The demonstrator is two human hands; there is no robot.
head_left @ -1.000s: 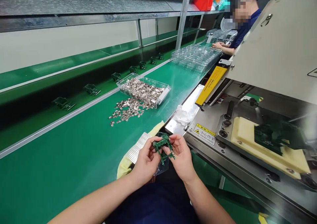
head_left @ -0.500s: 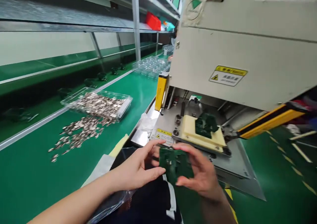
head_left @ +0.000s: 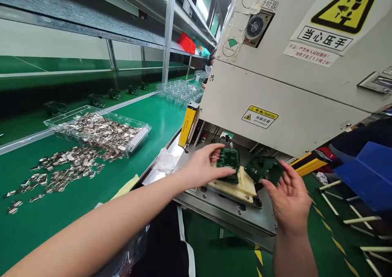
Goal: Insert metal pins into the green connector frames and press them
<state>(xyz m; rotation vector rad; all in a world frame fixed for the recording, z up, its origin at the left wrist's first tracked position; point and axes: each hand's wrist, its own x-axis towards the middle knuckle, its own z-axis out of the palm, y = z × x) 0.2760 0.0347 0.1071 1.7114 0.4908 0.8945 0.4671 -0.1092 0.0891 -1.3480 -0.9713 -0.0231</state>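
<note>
My left hand (head_left: 210,162) is closed on a dark green moulded part (head_left: 228,159), thumb below and fingers behind, over the left side of the cream fixture block (head_left: 245,183). Whether this part touches the block is hidden. A second dark green part (head_left: 266,170), slightly blurred, is pinched at its right edge between the thumb and fingers of my right hand (head_left: 290,193). It is tilted, just above and right of the block. The block is mounted on the metal bed (head_left: 214,201) of a beige press (head_left: 275,89).
Yellow guard bars (head_left: 188,126) flank the press opening. On the green bench at left, small metal pieces (head_left: 67,166) lie beside a clear tray (head_left: 139,140) heaped with more. Clear blister trays (head_left: 179,91) stand farther back. A blue panel (head_left: 364,175) is at right.
Both hands have moved forward to the fixture and apart. Earlier they held one green part together while another sat on the block; now each hand holds one.
</note>
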